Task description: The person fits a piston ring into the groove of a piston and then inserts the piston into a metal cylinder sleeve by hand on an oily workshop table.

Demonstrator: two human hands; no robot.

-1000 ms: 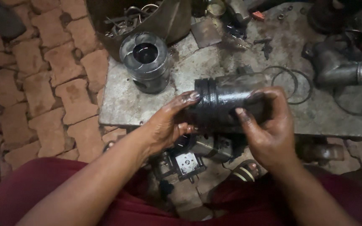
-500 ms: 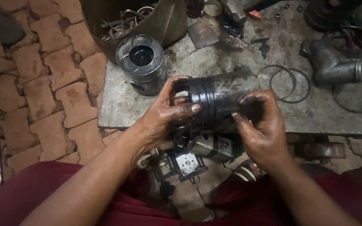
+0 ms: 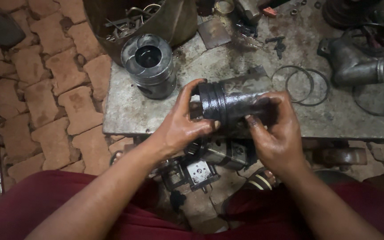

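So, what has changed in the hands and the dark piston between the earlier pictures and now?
Little: both hands keep hold of the dark piston. The left hand has shifted its fingers around the ringed end; the right hand still grips the skirt. The silver piston and loose rings stayed on the metal table.

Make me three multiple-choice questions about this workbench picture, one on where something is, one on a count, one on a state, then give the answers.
1. Where does the second, silver piston stand?
A. On the metal table, up and to the left of the hands
B. On the brick floor
C. In the person's lap

2. How many hands hold the dark piston?
A. None
B. One
C. Two

3. How does the held dark piston lie?
A. On its side, above the table's near edge
B. Upright on the table
C. Dropped in the metal bin

Answers: 1 A, it stands on the tabletop near the bin. 2 C, the left hand and the right hand both grip it. 3 A, its ringed end points left.
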